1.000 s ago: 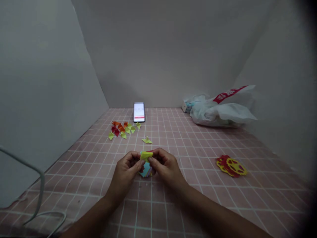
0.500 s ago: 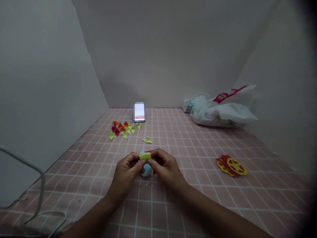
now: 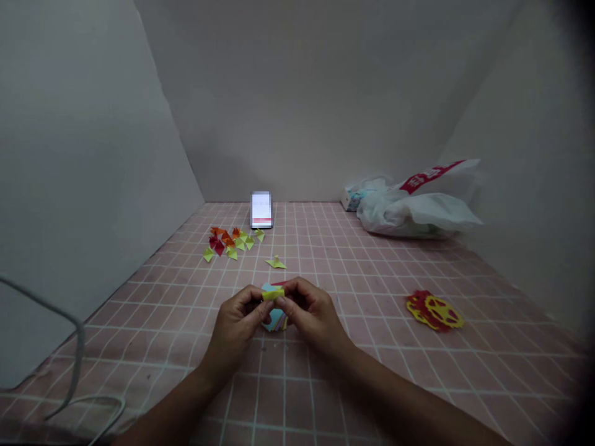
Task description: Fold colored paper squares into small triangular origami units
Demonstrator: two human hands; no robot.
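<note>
Between both sets of fingertips is a small folded yellow paper (image 3: 273, 293), held up above the table. My left hand (image 3: 239, 319) pinches its left end, thumb in front and fingers behind. At the other end, my right hand (image 3: 311, 316) is closed on it in the same way. Under and behind the hands lies a stack of coloured paper sheets (image 3: 274, 320), light blue on top, partly hidden by my fingers. Just beyond the hands a yellow paper crane (image 3: 276, 262) rests with its wings spread.
Several red, orange and yellow folded papers (image 3: 227, 240) lie at the back left, near an upright phone (image 3: 261, 209). A white plastic bag (image 3: 413, 210) sits at the back right. Red and yellow cut-out shapes (image 3: 436, 311) lie to the right. A cable (image 3: 79, 347) curves at the left.
The yellow paper has tilted slightly between my fingertips, and its front face looks narrower. Both hands stay in nearly the same place.
</note>
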